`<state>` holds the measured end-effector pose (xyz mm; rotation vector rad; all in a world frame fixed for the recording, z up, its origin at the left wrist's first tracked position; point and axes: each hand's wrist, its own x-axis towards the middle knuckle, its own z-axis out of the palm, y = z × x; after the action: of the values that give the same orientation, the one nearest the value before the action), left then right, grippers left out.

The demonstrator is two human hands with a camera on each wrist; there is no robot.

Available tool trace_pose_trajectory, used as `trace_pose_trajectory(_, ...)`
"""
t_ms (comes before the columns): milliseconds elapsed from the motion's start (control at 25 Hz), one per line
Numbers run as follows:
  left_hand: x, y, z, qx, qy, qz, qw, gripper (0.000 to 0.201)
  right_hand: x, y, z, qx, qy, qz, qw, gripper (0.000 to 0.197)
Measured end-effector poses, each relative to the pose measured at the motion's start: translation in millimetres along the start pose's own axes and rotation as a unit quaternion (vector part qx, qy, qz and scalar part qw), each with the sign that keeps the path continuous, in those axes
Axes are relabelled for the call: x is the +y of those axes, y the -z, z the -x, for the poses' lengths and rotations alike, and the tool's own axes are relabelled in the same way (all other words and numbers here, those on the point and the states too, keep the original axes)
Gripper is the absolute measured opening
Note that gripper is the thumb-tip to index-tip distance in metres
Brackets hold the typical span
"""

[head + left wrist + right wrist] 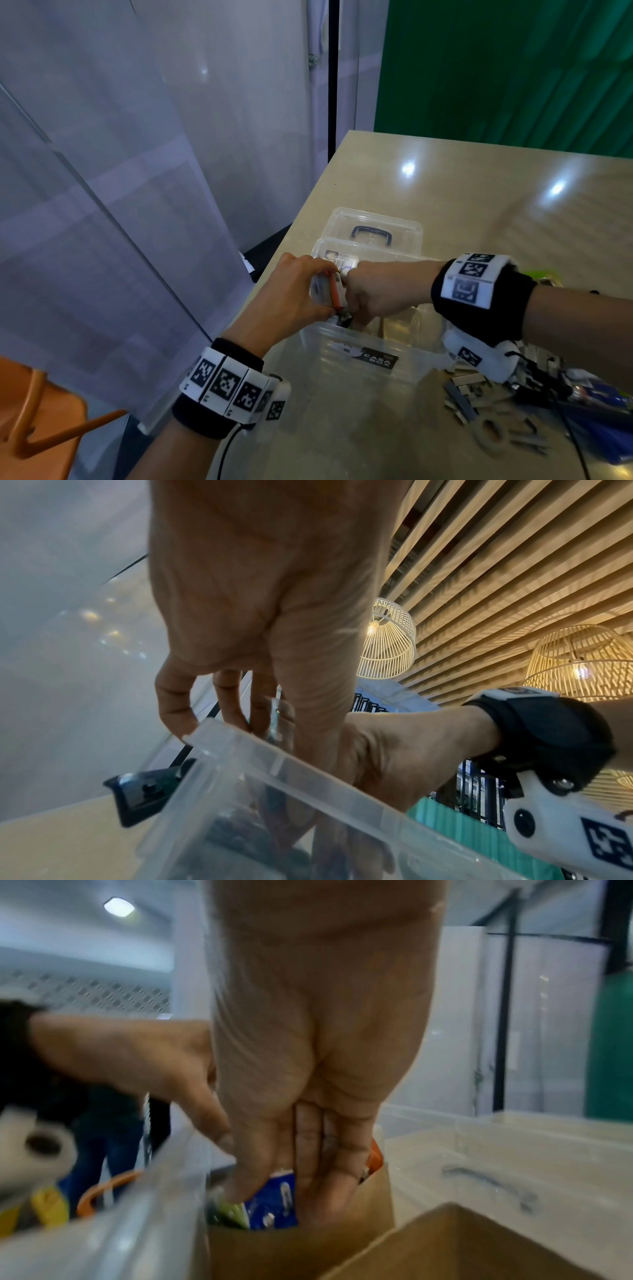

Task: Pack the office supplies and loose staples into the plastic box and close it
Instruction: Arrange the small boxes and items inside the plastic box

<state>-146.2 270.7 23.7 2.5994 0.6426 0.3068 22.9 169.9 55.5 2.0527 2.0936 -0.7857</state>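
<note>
The clear plastic box [342,342] stands open on the table, its lid [373,222] with a dark handle lying behind it. My left hand [298,294] grips a white and orange pack [329,291] above the box's left rim. In the left wrist view its curled fingers [232,715] close on that pack over the rim [274,761]. My right hand [373,291] reaches down into the box beside it. In the right wrist view the right hand [281,1196] pinches a blue packet [274,1213] inside a brown cardboard compartment [308,1253]. Loose staples [472,387] lie on the table right of the box.
A tape ring [493,435] and a blue item [603,394] lie at the right front. The table's left edge runs close to the box, with a glass partition beyond. An orange chair [34,411] stands at the lower left. A green wall is behind the table.
</note>
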Motion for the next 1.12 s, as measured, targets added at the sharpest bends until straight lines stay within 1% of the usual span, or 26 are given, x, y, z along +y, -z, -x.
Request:
trace_pose_trajectory(80,-1,-1,-1,-0.002,-0.001,-0.014,1.000,0.066,3,5,0,0.010,-0.025,-0.053,0.998,0.014)
trace_pose_trajectory(120,0,0,-1,-0.001,0.002,-0.013,1.000,0.068,3,4,-1,0.012,-0.038,-0.066,0.997,0.012)
trace_pose_trajectory(160,2,0,-1,-0.001,0.006,-0.007,1.000,0.069,1,2,-1,0.011,-0.047,-0.059,0.997,0.010)
trace_pose_trajectory(280,4,0,-1,-0.004,0.014,0.003,1.000,0.074,-6,-9,-6,0.005,-0.052,0.027,0.998,0.019)
trace_pose_trajectory(320,4,1,-1,-0.004,0.015,0.003,1.000,0.075,-5,-7,-5,0.009,-0.055,0.033,0.998,0.020)
trace_pose_trajectory(400,6,4,1,-0.003,0.012,0.006,1.000,0.078,1,5,3,0.021,-0.064,-0.008,0.998,0.020)
trace_pose_trajectory(480,11,10,3,0.008,0.002,0.022,1.000,0.077,9,23,15,0.040,-0.072,-0.082,0.993,0.023)
trace_pose_trajectory(560,20,20,3,0.029,-0.013,0.069,0.997,0.076,15,36,26,0.071,-0.069,-0.189,0.977,0.024)
trace_pose_trajectory(640,30,29,0,0.046,-0.031,0.129,0.990,0.074,19,42,37,0.084,-0.059,-0.327,0.939,0.032)
trace_pose_trajectory(680,36,31,-2,0.050,-0.041,0.149,0.987,0.074,20,43,41,0.077,-0.050,-0.381,0.920,0.038)
trace_pose_trajectory(720,41,32,-4,0.051,-0.050,0.164,0.984,0.074,21,43,45,0.069,-0.036,-0.414,0.907,0.042)
trace_pose_trajectory(760,46,33,-6,0.047,-0.059,0.175,0.982,0.075,22,43,47,0.064,-0.019,-0.433,0.899,0.044)
trace_pose_trajectory(880,52,27,-9,0.029,-0.071,0.178,0.981,0.080,27,42,53,0.087,-0.003,-0.433,0.897,0.043)
trace_pose_trajectory(920,51,25,-9,0.023,-0.059,0.186,0.981,0.082,29,41,54,0.093,-0.007,-0.438,0.894,0.043)
trace_pose_trajectory(1000,50,25,-9,-0.004,-0.012,0.233,0.972,0.082,35,38,57,0.080,-0.011,-0.468,0.880,0.043)
trace_pose_trajectory(1040,51,25,-9,-0.019,0.012,0.265,0.964,0.079,37,35,58,0.066,-0.014,-0.491,0.869,0.043)
trace_pose_trajectory(1120,53,26,-6,-0.033,0.038,0.302,0.952,0.069,40,30,58,0.039,-0.022,-0.542,0.839,0.045)
